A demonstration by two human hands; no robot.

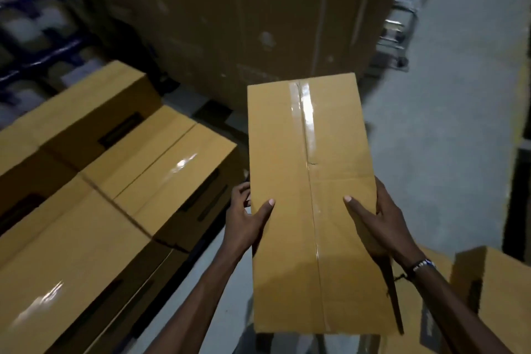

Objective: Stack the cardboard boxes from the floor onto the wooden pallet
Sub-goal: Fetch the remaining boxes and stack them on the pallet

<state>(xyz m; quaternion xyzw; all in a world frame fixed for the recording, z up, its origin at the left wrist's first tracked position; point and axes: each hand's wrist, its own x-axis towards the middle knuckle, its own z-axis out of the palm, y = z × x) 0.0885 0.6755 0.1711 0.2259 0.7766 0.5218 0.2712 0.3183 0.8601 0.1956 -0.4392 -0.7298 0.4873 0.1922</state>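
Cardboard box (310, 195), thumbs on top, fingers (241, 190) gripping sides

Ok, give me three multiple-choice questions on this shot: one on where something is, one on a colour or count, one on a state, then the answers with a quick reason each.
1. Where are the stacked boxes relative to the carried box?
A. On the person's left
B. On top of it
C. Inside it

2. What colour is the carried box?
A. White
B. Tan brown
C. Blue

3. How is the carried box held?
A. One hand, by a handle
B. Resting on the floor, untouched
C. Gripped at both sides, thumbs on top

Answers: 1 A, the stack fills the left of the view. 2 B, plain tan cardboard with clear tape. 3 C, left hand and right hand clasp its long edges.
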